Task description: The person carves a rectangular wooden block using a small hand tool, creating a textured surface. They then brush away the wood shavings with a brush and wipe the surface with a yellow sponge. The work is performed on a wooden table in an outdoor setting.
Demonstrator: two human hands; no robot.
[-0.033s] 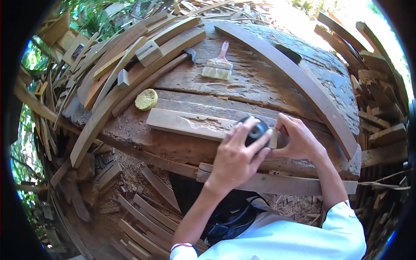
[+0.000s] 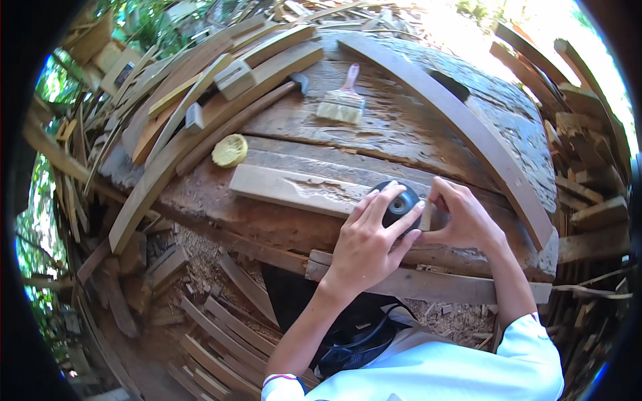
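– Black disc (image 2: 399, 204), pale board (image 2: 301, 190): state the position of each.

– Board: resting on the bench (image 2: 394, 100), lengthwise along the near edge, between the left and right corners. Disc: at the right-hand portion of the board, under the left hand (image 2: 364, 247). Contact beneath the disc is hidden.

– State of the fingers?

– Left: clamped around the disc, thumb on the near side. Right hand (image 2: 468, 217): thumb and fingers set to either side of the board's right end. Whether they press on the wood cannot be told from this view.

– List the probable faults.

– Fault one: board slides or swings. Cause: nothing visible other than the hands secures it; under a light hold, a sideways push could turn it toward the near edge. Fault two: pinched fingertips. Cause: the disc sits just beside the right thumb; a slip rightward could close the gap. Fault three: disc catches or tips. Cause: the rough hollow in the board, left of the disc, would give uneven support.

– Surrounding items?

– Brush (image 2: 342, 105): toward the far edge, low risk. Yellow pad (image 2: 229, 151): near the board's left end; a leftward shift could knock it.
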